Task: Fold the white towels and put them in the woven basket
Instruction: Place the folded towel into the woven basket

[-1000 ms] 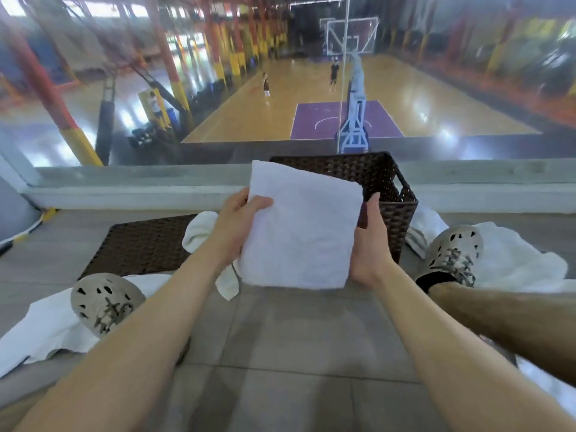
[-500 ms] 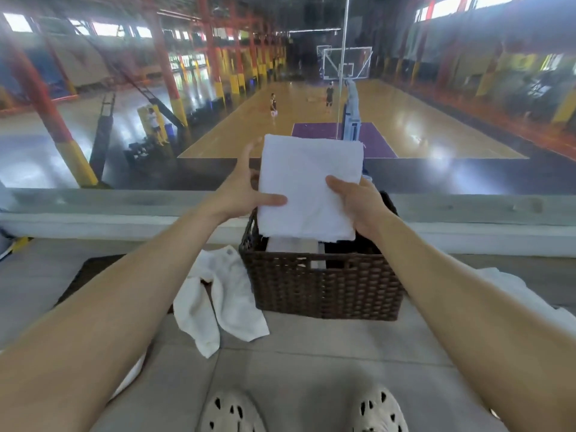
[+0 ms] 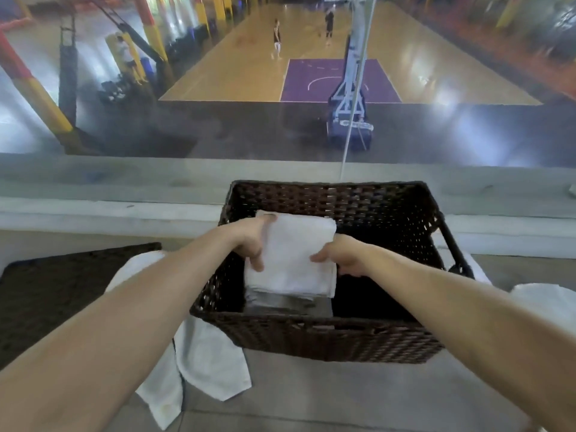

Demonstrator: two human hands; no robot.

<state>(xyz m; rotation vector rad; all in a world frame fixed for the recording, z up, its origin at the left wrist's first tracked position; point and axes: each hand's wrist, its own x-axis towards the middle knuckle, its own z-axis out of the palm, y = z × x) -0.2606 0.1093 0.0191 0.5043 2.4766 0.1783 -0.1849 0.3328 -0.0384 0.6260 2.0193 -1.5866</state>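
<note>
Reaching forward over the grey tiled floor, the person stretches both arms into the dark brown woven basket. Nearest to the camera, a loose unfolded white towel lies on the floor against the basket's left front corner. Another crumpled white towel lies to the right.

Inside the basket, the left hand grips the left edge of a folded white towel, with its fingers curled round it. The right hand pinches the right edge, with the thumb on top. The towel hangs just above a stack of folded towels in the left part of the basket. Whether it touches the stack cannot be told.

The cloth looks light and soft, so it will probably sag and lose its fold if only one corner is held. Holding two opposite edges, as now, seems the safest way to lay it flat.

Beyond the basket there is a pale concrete ledge, and far below it a basketball court.
</note>
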